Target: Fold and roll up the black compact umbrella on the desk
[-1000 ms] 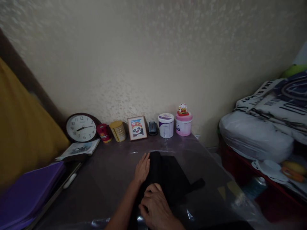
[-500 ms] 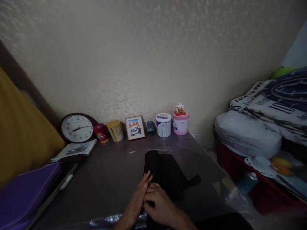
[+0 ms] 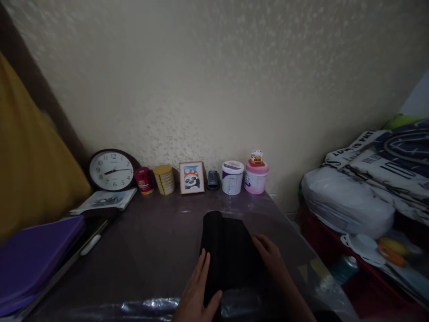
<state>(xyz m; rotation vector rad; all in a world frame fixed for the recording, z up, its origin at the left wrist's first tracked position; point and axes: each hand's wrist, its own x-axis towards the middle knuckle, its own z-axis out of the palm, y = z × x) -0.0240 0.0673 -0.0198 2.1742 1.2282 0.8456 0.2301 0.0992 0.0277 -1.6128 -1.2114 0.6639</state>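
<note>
A folded black cloth (image 3: 231,243) lies on the table in front of me, with a rounded, rolled-looking fold along its left side. My left hand (image 3: 199,286) rests along that fold, fingers stretched out and thumb apart, pressing on the cloth. At the cloth's right edge is my right hand (image 3: 268,255), its fingers bent around the edge. Its fingertips are partly hidden against the dark fabric. What kind of cloth article this is, I cannot tell.
The dark table (image 3: 150,246) has a shiny plastic cover. Along the wall stand a clock (image 3: 112,170), a red tin (image 3: 144,180), a yellow container (image 3: 164,180), a panda picture (image 3: 192,178) and two lidded tubs (image 3: 232,178). Purple folders (image 3: 40,255) lie left; bagged bedding (image 3: 348,197) is piled right.
My hands have come apart: the right moved from beside the left to the cloth's right edge. The strap that stuck out there no longer shows. The view has shifted slightly.
</note>
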